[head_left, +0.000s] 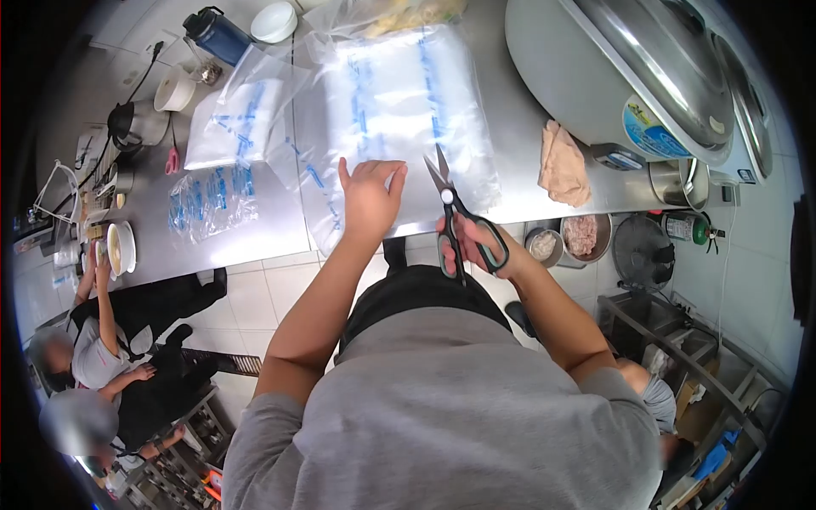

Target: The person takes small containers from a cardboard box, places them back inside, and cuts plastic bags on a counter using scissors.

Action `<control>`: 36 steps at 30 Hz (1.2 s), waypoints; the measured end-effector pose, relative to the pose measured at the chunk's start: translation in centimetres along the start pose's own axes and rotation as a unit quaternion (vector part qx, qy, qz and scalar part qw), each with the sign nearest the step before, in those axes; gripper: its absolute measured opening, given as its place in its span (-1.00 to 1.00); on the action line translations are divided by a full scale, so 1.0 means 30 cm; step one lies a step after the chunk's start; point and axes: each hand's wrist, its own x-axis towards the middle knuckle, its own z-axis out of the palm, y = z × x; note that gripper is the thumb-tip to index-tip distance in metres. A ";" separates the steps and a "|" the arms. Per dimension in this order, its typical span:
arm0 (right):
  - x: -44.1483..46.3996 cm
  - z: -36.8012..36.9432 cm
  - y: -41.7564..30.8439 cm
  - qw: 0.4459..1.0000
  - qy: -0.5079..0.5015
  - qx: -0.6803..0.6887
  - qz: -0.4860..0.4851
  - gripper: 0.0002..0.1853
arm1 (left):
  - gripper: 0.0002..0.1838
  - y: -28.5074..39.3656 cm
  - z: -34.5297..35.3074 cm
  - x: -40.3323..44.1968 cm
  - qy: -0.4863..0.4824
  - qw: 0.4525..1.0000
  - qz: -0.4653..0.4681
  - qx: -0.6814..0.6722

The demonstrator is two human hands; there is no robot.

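Over plastic bags [395, 106], the left hand [371, 197] arches, fingers' hold unclear; the right hand [473, 238] clamps scissors [448, 197].

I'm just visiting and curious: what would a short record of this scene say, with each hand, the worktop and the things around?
Left hand: over blue-printed plastic bags; contact unclear
Right hand: holding scissors, blades slightly apart
Worktop: shiny metal
Right of bags: crumpled tan cloth-like item
Far left corner: dark blue bottle
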 end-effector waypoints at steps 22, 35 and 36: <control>-0.153 -0.016 0.008 0.997 0.069 0.024 0.018 -0.65 | -0.37 0.259 0.109 -0.080 -0.023 0.502 -0.526 -0.686; -0.144 -0.050 0.018 0.994 -0.088 0.064 0.028 -0.10 | -0.80 0.226 0.141 -0.100 -0.054 0.566 -0.526 -0.633; -0.139 -0.053 0.019 0.994 -0.077 0.072 0.023 -0.10 | -0.79 0.229 0.137 -0.101 -0.064 0.570 -0.524 -0.630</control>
